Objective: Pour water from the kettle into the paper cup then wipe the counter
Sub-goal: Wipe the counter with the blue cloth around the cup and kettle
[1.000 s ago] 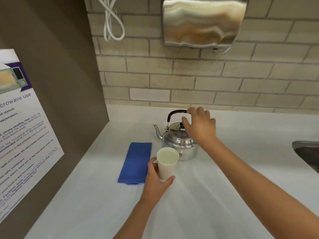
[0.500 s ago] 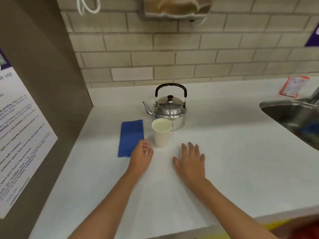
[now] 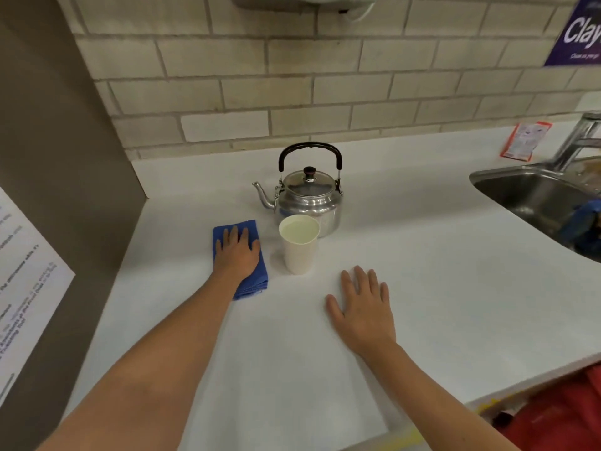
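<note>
Blue folded cloth (image 3: 252, 281) sits left of centre on the white counter (image 3: 455, 288), and the left hand (image 3: 237, 253) lies flat on top of it, palm down, fingers spread and pointing up the frame. Not gripping it, just pressing on it, nothing pinched or bunched as far as I can see. The right hand (image 3: 362, 307) is lower and to the right of centre, also flat on the bare counter with fingers splayed, holding nothing.

Between the two hands, a bit higher in the frame, stands the paper cup (image 3: 299, 245), upright, with what looks like water near the brim. It's just right of the cloth, not touching it. Right behind the cup is the shiny metal kettle (image 3: 309, 198), upright, lid on, black handle standing up, spout pointing to the left of the frame. Cup and kettle look very close, can't tell if they actually touch.

Far right edge has a steel sink (image 3: 527, 196) with a faucet (image 3: 579, 138) above it, and a brick wall (image 3: 292, 76) fills the top.
</note>
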{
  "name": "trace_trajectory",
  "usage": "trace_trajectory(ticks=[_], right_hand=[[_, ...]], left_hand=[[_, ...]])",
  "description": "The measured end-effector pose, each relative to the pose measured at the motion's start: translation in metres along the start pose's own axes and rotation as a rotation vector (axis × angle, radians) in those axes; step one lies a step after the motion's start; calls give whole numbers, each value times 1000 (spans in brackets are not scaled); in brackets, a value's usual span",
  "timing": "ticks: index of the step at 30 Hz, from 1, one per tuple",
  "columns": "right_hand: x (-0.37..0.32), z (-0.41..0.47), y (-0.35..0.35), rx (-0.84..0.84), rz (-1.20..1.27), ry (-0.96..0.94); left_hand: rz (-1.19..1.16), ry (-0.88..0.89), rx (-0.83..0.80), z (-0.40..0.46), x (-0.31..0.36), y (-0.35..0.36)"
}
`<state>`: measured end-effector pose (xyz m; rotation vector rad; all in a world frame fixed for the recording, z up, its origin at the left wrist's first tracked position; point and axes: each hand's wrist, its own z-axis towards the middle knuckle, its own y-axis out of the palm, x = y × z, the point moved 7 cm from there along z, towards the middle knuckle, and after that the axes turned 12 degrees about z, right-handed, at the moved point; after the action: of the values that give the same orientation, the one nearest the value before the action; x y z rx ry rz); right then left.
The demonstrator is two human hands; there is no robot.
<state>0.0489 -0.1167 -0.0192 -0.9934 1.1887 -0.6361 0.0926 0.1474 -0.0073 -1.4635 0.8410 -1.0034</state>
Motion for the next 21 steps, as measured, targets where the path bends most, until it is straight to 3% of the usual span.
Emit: trace_trajectory(ticks=[6, 12, 16, 21], right_hand=[[2, 3, 2, 9, -14, 8], [2, 0, 3, 4, -58, 9], [-2, 1, 2, 0, -73, 19], [-5, 0, 0, -1, -117, 29]], left_hand=[[125, -39, 95, 1, 9, 0], [144, 157, 139, -41, -14, 8], [160, 9, 88, -32, -55, -2], [159, -28, 114, -54, -8, -3]])
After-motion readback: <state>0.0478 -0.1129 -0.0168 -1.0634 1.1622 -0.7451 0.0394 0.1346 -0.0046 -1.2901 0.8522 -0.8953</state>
